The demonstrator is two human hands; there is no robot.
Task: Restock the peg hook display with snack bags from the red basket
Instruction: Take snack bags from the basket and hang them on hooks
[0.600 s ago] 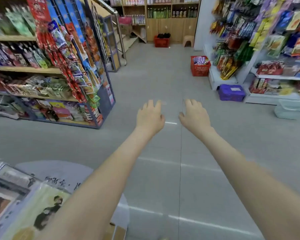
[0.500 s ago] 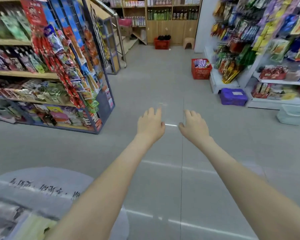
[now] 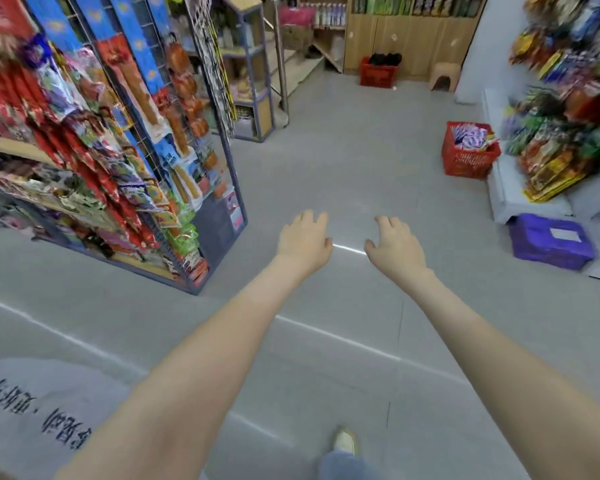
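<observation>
A red basket (image 3: 467,162) with purple-and-white snack bags (image 3: 470,136) in it stands on the floor at the right, against a white display base. Above it a peg hook display (image 3: 561,98) is hung with many coloured snack bags. My left hand (image 3: 303,239) and my right hand (image 3: 394,245) are stretched out side by side over the grey floor, palms down, fingers relaxed, holding nothing. Both hands are well short of the basket, which lies ahead and to the right.
A tall blue wire rack (image 3: 194,161) full of hanging snacks stands at the left. A purple box (image 3: 551,242) sits on the floor at the right. A second red crate (image 3: 378,72) and a small stool (image 3: 445,76) stand by the far wooden shelves. My foot (image 3: 343,441) shows below.
The view has moved forward down the aisle; the red basket and the left rack are nearer. The papers at the bottom left have dropped out of view. Both hands stay outstretched and empty.
</observation>
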